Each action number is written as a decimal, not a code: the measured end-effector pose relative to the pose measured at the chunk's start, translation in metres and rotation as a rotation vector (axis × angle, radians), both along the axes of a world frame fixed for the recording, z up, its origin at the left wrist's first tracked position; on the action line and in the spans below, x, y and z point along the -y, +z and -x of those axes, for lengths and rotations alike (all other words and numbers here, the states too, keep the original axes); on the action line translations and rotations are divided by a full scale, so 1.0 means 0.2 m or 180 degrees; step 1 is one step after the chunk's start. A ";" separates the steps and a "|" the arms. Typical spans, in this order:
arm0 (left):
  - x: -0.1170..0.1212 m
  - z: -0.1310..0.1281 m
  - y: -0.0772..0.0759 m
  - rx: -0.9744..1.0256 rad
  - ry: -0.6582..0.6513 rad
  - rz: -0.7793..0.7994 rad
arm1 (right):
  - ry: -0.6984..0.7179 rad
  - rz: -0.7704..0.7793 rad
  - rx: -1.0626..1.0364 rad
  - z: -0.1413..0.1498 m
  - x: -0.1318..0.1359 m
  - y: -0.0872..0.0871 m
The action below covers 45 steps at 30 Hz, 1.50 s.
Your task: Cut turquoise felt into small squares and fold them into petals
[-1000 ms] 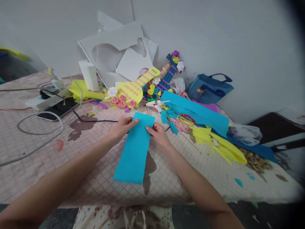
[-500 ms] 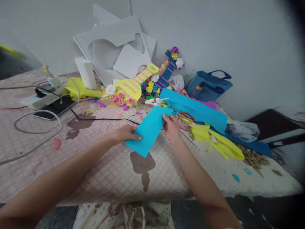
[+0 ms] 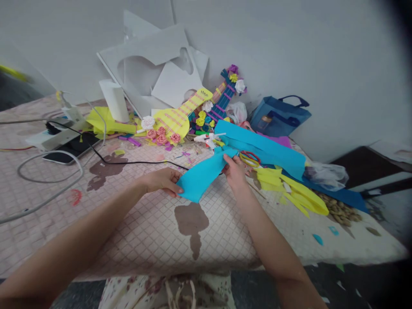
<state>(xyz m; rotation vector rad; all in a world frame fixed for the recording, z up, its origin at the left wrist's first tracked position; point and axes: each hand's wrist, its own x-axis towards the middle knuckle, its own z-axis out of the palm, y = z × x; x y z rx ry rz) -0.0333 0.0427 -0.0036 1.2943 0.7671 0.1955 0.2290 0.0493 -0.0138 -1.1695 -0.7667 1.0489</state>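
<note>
One turquoise paper strip (image 3: 201, 176) slants across the middle of a patterned bench (image 3: 144, 240). At its near left end, the fingers of the left hand (image 3: 167, 182) are clamped on the paper; at its far right edge, the fingers of the right hand (image 3: 234, 169) pinch it. Just beyond lies a white glue gun (image 3: 206, 138). Right of the strip are red and yellow loops (image 3: 250, 159) and yellow paper (image 3: 291, 191). Farther back, a yellow guitar shape (image 3: 174, 122) carries pink paper flowers (image 3: 161, 136).
</note>
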 end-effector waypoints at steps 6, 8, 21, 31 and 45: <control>-0.01 0.06 0.07 -0.0132 -0.0217 -0.0055 | 0.0298 0.0511 0.0225 0.00 0.01 -0.05; -0.02 0.09 0.08 -0.0205 -0.0182 -0.0132 | 0.0389 0.0617 0.0278 0.00 0.01 -0.06; -0.03 0.14 0.11 -0.0321 -0.0769 0.0090 | 0.0641 0.0825 0.0587 -0.05 0.00 -0.07; 0.06 0.24 0.11 -0.0470 -0.0899 0.0437 | 0.1384 0.0662 0.1443 -0.06 0.04 -0.04; 0.22 0.18 0.12 -0.2332 0.0631 -0.3798 | 0.1434 -0.0073 0.2740 -0.03 0.05 -0.07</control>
